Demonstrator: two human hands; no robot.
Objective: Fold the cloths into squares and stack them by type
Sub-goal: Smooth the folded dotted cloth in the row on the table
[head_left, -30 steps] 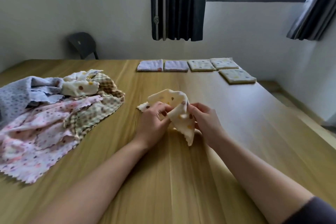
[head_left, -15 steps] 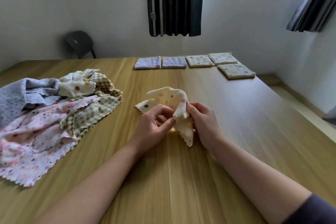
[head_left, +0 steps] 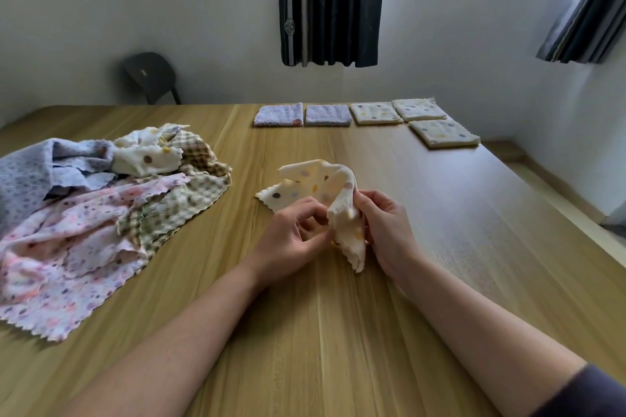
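A cream cloth with coloured dots [head_left: 316,184] lies crumpled at the middle of the wooden table [head_left: 338,332]. My left hand [head_left: 291,240] pinches its near edge from the left, and my right hand [head_left: 386,230] grips a hanging fold from the right. At the far edge lie two folded purple squares [head_left: 279,114] [head_left: 328,114] and three folded cream dotted squares [head_left: 375,113] [head_left: 418,109] [head_left: 443,133]. On the left sits a pile of unfolded cloths [head_left: 84,213]: grey-purple, pink flowered, green checked and cream dotted.
A dark chair [head_left: 150,76] stands behind the table's far left corner. Dark curtains [head_left: 330,3] hang by the window. The table's right edge drops to the floor near the wall.
The cream cloth has opened a little, its far part spreading left on the table. My fingers have shifted along its near edge. The view tilted slightly.
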